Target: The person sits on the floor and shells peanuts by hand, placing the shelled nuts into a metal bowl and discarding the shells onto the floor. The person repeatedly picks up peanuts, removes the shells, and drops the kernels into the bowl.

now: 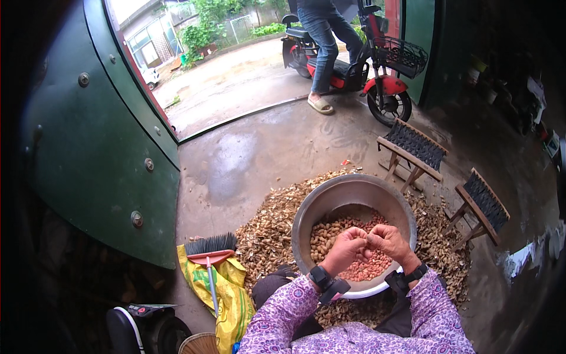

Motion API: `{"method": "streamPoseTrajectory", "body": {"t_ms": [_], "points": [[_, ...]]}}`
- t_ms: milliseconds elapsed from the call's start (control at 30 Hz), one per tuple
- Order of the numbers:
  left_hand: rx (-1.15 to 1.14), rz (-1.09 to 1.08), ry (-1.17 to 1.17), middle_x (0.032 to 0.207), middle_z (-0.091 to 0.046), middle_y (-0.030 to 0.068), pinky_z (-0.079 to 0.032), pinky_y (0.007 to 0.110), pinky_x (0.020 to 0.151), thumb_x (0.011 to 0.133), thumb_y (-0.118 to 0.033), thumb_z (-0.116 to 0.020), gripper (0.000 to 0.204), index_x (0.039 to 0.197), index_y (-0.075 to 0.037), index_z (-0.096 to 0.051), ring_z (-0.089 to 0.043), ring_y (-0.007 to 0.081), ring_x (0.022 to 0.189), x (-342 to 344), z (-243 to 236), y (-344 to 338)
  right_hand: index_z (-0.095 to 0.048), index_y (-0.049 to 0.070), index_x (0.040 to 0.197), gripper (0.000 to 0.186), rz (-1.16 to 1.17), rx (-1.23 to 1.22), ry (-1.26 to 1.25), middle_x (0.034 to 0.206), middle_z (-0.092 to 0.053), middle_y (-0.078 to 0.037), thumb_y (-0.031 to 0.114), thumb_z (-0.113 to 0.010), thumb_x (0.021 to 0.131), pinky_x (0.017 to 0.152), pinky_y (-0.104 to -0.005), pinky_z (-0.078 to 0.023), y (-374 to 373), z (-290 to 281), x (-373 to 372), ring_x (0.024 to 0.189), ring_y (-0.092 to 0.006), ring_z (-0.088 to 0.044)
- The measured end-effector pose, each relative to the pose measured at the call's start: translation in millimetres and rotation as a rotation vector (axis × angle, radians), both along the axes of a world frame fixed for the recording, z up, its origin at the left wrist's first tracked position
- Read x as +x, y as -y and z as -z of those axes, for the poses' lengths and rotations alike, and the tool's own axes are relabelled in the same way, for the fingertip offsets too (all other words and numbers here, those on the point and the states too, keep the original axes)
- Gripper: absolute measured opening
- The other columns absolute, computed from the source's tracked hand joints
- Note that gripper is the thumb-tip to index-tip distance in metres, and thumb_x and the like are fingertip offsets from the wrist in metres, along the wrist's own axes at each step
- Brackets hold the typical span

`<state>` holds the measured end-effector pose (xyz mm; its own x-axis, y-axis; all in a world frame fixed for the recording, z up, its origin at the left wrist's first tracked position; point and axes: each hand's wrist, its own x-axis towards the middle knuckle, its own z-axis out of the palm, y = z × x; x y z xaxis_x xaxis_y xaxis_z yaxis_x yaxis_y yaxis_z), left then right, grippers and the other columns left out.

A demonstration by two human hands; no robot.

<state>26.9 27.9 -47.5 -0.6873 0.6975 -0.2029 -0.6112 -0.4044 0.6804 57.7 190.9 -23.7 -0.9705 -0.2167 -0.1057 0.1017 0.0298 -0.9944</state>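
Observation:
Over a wide metal basin point(354, 190), my left hand point(348, 251) and my right hand point(391, 243) meet, thumbs and fingertips pinched together. Whatever they pinch is too small and covered to make out. Unshelled peanuts point(324, 239) lie in the left part of the basin, under and beside my left hand. Reddish shelled peanut kernels point(364, 272) cover the near and right parts, below both hands. The basin stands between my knees, with peanut shells point(272, 217) heaped around it.
Left of the shells, a broom point(210, 243) lies on a yellow sack point(233, 287). Two low stools point(414, 145) with black woven seats stand at right. Across the doorway a person in jeans point(323, 41) straddles a red electric scooter point(386, 85). A green metal door point(106, 135) is at left.

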Motion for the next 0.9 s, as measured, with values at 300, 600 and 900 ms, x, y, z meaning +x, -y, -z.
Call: {"method": "streamPoseTrajectory", "body": {"t_ms": [300, 600, 900], "points": [[-0.057, 0.017, -0.014, 0.076, -0.058, 0.0110, -0.050, 0.026, 0.051, 0.076, 0.001, -0.049, 0.011, 0.086, -0.002, -0.047, -0.059, 0.0166, 0.058, -1.8, -0.4, 1.5, -0.055, 0.002, 0.077, 0.021, -0.008, 0.074, -0.006, 0.066, -0.055, 0.000, 0.022, -0.057, 0.082, 0.054, -0.0193, -0.042, 2.0, -5.6, -0.3, 0.061, -0.0054, -0.051], [-0.118, 0.029, -0.049, 0.076, -0.056, 0.0093, -0.050, 0.026, 0.052, 0.077, 0.000, -0.049, 0.012, 0.088, -0.002, -0.047, -0.058, 0.0160, 0.059, 0.2, -0.7, 5.1, -0.057, 0.001, 0.077, 0.021, -0.025, 0.111, -0.021, 0.068, -0.056, -0.001, 0.022, -0.058, 0.081, 0.056, -0.0205, -0.043, 4.8, -2.2, 0.6, 0.063, -0.0069, -0.052], [-0.087, 0.009, -0.037, 0.072, -0.056, 0.0075, -0.048, 0.023, 0.047, 0.076, -0.001, -0.050, 0.010, 0.085, -0.003, -0.047, -0.057, 0.0128, 0.055, 1.9, -4.0, -0.5, -0.054, 0.003, 0.075, 0.020, 0.018, 0.130, -0.041, 0.065, -0.055, 0.000, 0.021, -0.058, 0.082, 0.052, -0.0189, -0.042, 3.1, 2.1, 0.7, 0.059, -0.0050, -0.051]]}}
